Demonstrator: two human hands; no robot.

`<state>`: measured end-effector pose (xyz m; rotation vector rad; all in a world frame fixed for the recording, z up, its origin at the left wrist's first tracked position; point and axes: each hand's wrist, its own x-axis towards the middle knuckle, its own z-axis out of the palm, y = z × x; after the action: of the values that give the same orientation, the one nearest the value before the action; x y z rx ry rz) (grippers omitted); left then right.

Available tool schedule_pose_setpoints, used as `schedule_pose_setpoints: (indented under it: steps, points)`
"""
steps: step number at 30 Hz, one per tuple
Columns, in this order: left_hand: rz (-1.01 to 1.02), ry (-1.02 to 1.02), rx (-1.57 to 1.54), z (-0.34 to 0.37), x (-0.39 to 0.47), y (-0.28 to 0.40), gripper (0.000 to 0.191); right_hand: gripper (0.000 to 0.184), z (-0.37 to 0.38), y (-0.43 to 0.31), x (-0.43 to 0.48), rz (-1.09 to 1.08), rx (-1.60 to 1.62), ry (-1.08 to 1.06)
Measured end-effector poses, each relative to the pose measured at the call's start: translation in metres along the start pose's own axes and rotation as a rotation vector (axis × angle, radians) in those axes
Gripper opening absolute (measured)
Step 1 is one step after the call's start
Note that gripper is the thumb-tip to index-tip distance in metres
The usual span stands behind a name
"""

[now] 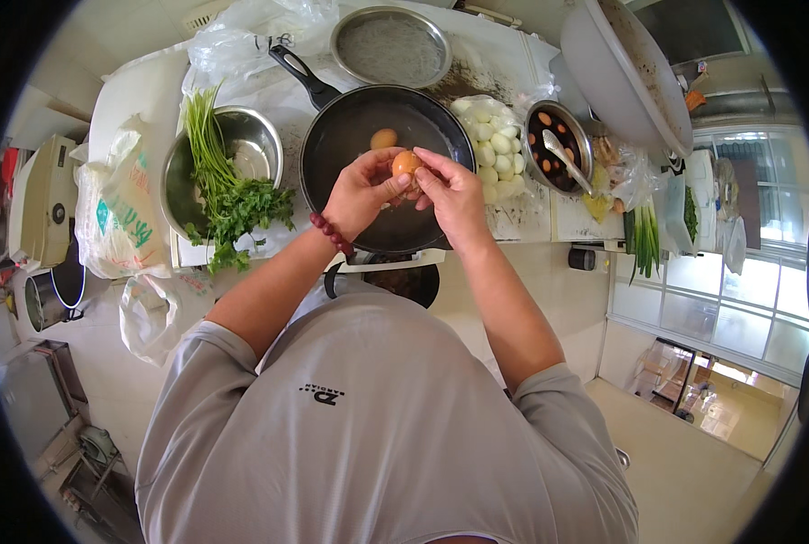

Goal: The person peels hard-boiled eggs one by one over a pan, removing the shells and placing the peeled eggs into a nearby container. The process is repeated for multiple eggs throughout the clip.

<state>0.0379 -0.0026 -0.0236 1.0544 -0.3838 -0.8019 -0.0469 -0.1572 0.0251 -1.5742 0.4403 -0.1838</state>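
Both my hands meet over a black frying pan (377,234), with a brown egg (405,163) between the fingertips. My left hand (353,194) grips the egg from the left, its wrist ringed by a dark red bead bracelet (331,233). From the right, my right hand (462,204) pinches it with thumb and fingers. Small pale bits show under the egg, but whether they are shell is unclear. Another brown egg (383,139) lies in the pan, just beyond my fingers. The pan's black handle (304,76) points to the far left.
Left of the pan, green herbs (210,156) hang over a steel bowl (276,146). A bag of pale peeled eggs (487,139) and a pot of dark liquid (544,178) holding eggs and a slotted spoon (559,151) stand right. Behind is a steel basin (391,51); a large grey tub (608,75) leans far right.
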Motion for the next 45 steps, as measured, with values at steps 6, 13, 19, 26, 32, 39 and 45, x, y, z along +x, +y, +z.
schedule_pose_setpoints:
  steps: [6, 13, 19, 26, 32, 39, 45]
  points:
    - [-0.231, -0.072, -0.083, -0.013, 0.011, 0.016, 0.046, 0.030, -0.021, -0.016, 0.011, 0.147, -0.028, -0.115]
    - [-0.132, -0.050, 0.062, -0.010, 0.016, 0.012, 0.047, 0.032, -0.012, -0.005, 0.024, 0.115, -0.072, -0.126]
    - [-0.118, -0.028, 0.154, -0.017, 0.020, 0.011, 0.048, 0.031, -0.014, -0.005, 0.027, 0.115, -0.065, -0.157]
    - [-0.098, -0.032, 0.282, -0.016, 0.019, 0.019, 0.045, 0.029, -0.010, -0.005, 0.030, 0.099, -0.095, -0.192]
    - [-0.121, -0.086, 0.182, -0.023, 0.023, 0.021, 0.040, 0.028, -0.013, 0.000, 0.033, 0.125, -0.061, -0.170]
    - [-0.255, -0.067, 0.006, -0.027, 0.021, 0.020, 0.032, 0.033, -0.013, -0.001, 0.029, 0.060, -0.102, -0.208]
    - [-0.265, -0.015, -0.080, -0.022, 0.019, 0.015, 0.029, 0.039, -0.010, 0.002, 0.026, 0.059, -0.106, -0.236]
